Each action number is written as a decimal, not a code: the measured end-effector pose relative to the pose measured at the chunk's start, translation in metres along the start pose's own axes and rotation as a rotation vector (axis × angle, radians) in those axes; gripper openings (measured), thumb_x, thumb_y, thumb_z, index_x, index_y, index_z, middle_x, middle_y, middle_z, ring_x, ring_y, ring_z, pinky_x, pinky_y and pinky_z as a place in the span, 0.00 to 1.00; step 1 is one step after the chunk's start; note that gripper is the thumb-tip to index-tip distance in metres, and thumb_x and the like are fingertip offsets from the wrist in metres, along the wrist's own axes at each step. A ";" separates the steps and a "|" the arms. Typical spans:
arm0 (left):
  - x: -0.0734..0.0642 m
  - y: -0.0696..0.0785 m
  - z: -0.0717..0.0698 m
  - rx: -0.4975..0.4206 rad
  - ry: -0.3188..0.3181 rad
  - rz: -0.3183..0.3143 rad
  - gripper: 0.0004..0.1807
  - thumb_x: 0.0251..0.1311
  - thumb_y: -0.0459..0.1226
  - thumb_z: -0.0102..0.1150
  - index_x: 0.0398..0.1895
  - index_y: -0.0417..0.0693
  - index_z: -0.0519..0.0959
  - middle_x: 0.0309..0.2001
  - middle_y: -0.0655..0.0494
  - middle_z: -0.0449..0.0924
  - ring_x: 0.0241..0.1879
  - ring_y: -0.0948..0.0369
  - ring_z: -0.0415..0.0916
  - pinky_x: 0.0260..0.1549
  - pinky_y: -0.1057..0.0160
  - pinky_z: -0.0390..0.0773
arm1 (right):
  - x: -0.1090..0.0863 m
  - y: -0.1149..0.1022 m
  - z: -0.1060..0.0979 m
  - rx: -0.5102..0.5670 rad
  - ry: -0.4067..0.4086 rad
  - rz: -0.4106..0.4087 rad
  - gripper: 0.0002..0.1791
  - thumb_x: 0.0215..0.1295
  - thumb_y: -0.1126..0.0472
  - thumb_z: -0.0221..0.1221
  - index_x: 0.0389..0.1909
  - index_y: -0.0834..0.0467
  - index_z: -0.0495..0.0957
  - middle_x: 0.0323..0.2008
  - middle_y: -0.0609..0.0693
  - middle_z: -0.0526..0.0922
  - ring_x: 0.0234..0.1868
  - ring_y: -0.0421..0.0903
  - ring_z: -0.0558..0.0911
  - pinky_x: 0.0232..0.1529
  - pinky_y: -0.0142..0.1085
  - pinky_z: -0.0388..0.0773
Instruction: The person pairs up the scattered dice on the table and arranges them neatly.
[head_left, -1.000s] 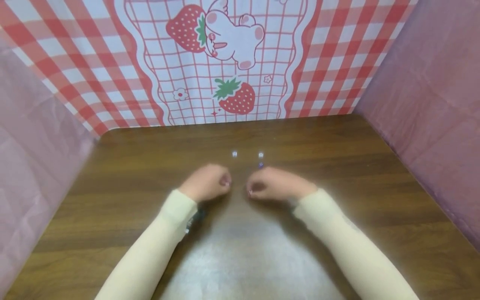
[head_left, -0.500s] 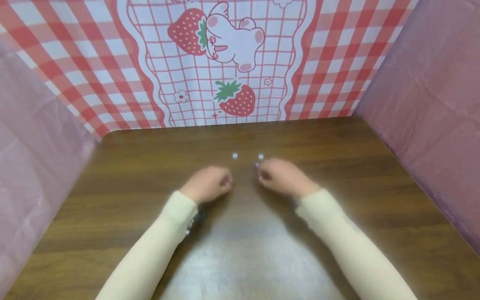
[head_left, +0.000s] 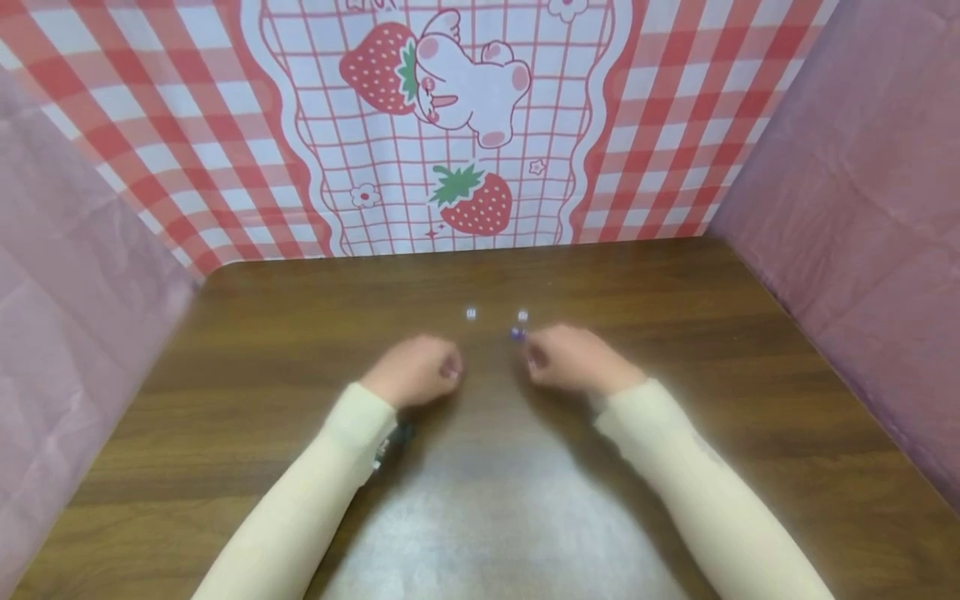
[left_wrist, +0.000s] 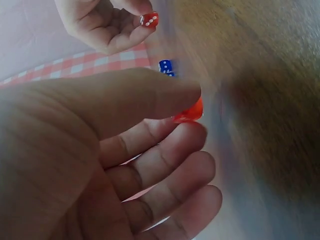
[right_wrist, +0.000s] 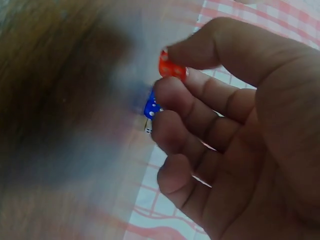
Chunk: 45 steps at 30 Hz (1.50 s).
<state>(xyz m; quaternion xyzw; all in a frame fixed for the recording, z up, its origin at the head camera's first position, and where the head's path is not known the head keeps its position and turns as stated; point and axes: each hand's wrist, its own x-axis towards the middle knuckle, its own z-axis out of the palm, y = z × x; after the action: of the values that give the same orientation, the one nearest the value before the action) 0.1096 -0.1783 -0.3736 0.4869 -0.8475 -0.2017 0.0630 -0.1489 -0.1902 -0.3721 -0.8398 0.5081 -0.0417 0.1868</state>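
Fingers of the left hand (head_left: 412, 372) pinch one red die (left_wrist: 194, 112); the right hand (head_left: 576, 358) pinches another red die (right_wrist: 173, 69). Slow, level movement should avoid knocking the blue dice (left_wrist: 165, 65).

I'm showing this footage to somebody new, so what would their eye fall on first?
Probably the red-and-white checked cloth behind the brown table, with its big strawberries and cartoon animal. Next, mid-picture in the head view, the left hand and right hand, each pinching a red die. Beyond them, two tiny pale cubes sit on the table.
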 end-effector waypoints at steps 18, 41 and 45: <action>-0.005 0.002 -0.002 0.016 -0.057 -0.025 0.07 0.54 0.39 0.63 0.37 0.55 0.80 0.35 0.64 0.79 0.35 0.66 0.75 0.39 0.65 0.77 | -0.003 -0.001 0.000 -0.001 -0.084 0.000 0.06 0.55 0.58 0.64 0.29 0.44 0.76 0.25 0.39 0.78 0.27 0.38 0.77 0.31 0.33 0.77; -0.008 0.003 -0.001 0.001 -0.107 0.028 0.09 0.52 0.41 0.65 0.38 0.52 0.81 0.34 0.63 0.80 0.33 0.66 0.75 0.37 0.66 0.78 | -0.013 -0.010 -0.006 -0.031 -0.078 -0.045 0.12 0.57 0.55 0.65 0.43 0.42 0.82 0.42 0.37 0.83 0.45 0.37 0.79 0.50 0.39 0.78; -0.007 0.002 -0.005 -0.025 -0.110 0.039 0.07 0.53 0.39 0.63 0.37 0.52 0.82 0.35 0.62 0.81 0.34 0.66 0.76 0.37 0.67 0.78 | -0.012 -0.008 -0.009 -0.030 -0.079 -0.030 0.11 0.56 0.55 0.66 0.41 0.42 0.82 0.39 0.36 0.82 0.43 0.37 0.79 0.48 0.39 0.78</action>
<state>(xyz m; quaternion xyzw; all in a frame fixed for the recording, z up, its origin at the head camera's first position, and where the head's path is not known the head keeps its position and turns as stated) 0.1132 -0.1727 -0.3680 0.4577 -0.8564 -0.2376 0.0264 -0.1497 -0.1789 -0.3597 -0.8511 0.4882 -0.0036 0.1933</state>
